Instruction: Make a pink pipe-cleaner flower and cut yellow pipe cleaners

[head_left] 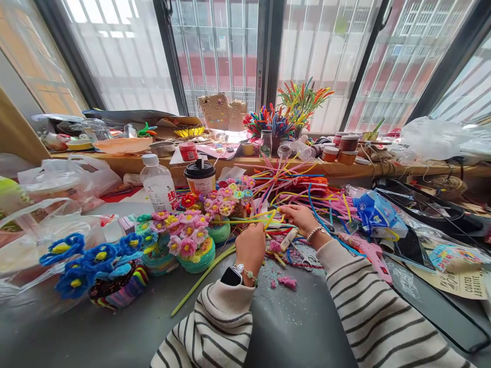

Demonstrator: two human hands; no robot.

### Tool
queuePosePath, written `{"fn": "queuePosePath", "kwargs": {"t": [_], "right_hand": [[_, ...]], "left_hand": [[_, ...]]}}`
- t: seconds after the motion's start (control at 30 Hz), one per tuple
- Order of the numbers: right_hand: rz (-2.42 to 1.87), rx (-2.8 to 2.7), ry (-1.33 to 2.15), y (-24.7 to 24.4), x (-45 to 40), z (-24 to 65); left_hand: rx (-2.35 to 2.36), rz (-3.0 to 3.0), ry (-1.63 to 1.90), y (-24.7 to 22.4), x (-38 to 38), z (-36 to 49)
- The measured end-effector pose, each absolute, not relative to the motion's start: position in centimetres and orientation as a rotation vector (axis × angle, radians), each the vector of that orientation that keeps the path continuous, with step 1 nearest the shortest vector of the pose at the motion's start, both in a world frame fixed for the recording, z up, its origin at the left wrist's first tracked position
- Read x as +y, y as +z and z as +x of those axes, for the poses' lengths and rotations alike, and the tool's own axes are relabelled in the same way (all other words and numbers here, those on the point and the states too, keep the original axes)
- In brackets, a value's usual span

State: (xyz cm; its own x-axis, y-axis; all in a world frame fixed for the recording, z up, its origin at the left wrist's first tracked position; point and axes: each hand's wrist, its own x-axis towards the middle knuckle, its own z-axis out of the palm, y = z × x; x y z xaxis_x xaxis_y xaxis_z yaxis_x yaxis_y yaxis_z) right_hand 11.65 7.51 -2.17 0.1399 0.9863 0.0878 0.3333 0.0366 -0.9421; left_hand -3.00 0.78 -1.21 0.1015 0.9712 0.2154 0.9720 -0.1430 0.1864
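My left hand (250,246) is closed on a yellow pipe cleaner (270,219), its fingertips partly hidden behind the hand. Opposite it, my right hand (301,220) pinches the same yellow pipe cleaner near its other side. A long yellow-green stem (203,279) runs across the table to the left of my left wrist. Under my right hand lie scissors (308,259) and a small white-labelled piece (289,239). Pink fuzzy scraps (287,282) rest between my forearms. Behind both hands spreads a heap of coloured pipe cleaners (303,186).
Pots of pink fuzzy flowers (196,255) and blue flowers (102,254) stand on the left. A bottle (157,186) and a lidded cup (200,179) are behind them. At right lie a pink glue gun (368,251) and a blue packet (378,213). A crowded ledge (230,166) runs below the window.
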Motion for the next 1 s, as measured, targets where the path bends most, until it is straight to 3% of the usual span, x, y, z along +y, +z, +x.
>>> {"fn": "queuePosePath", "kwargs": {"t": [0.33, 0.7, 1.0], "right_hand": [[-1.098, -0.808, 1.292, -3.7, 0.9, 13.7], [-1.004, -0.676, 1.409, -3.3, -0.3, 13.2], [-0.986, -0.833, 1.413, -3.3, -1.2, 11.9]], "left_hand": [[-1.731, -2.352, -1.033, -1.6, 0.8, -2.9], [-1.901, -2.263, -0.936, -2.7, 2.0, -3.3], [-1.330, -2.705, -1.268, -1.4, 0.5, -2.0]]}}
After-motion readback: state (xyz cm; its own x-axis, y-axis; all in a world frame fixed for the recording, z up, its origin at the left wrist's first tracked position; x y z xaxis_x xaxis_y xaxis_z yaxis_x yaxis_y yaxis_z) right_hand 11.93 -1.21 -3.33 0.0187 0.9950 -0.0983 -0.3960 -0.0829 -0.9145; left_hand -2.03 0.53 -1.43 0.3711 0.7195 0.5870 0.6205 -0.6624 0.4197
